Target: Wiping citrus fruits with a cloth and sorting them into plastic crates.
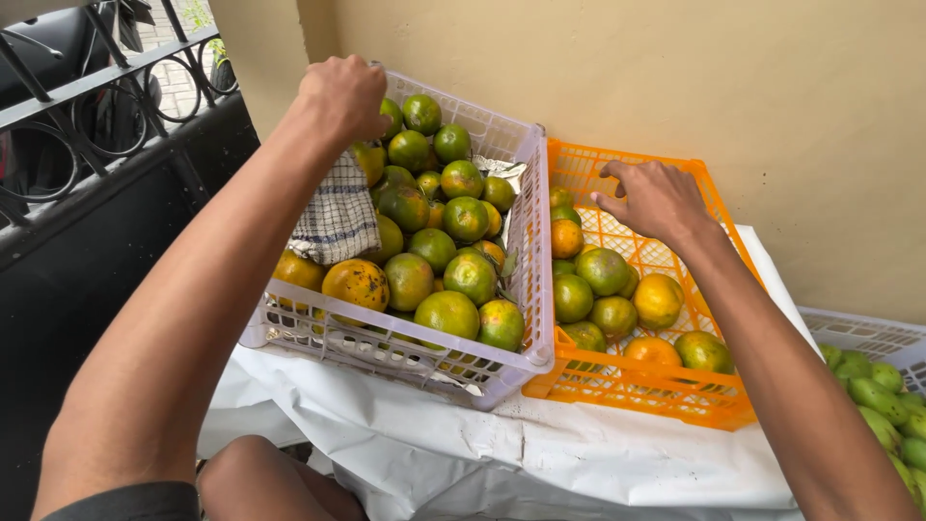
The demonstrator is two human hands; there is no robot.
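Observation:
My left hand (340,96) is closed around a checked cloth (338,217) that hangs down over a pale lilac crate (526,280) heaped with green and orange citrus fruits (449,251). My right hand (654,198) hovers with fingers spread over an orange crate (627,391), which holds several of the same fruits (603,270) on its bottom. The two crates stand side by side, touching, on a white sheet (540,449).
A white crate (868,333) of small green fruits (883,400) sits at the right edge. A beige wall (723,87) rises behind the crates. A black metal railing (96,116) stands at the left. My knee (256,478) shows below the sheet.

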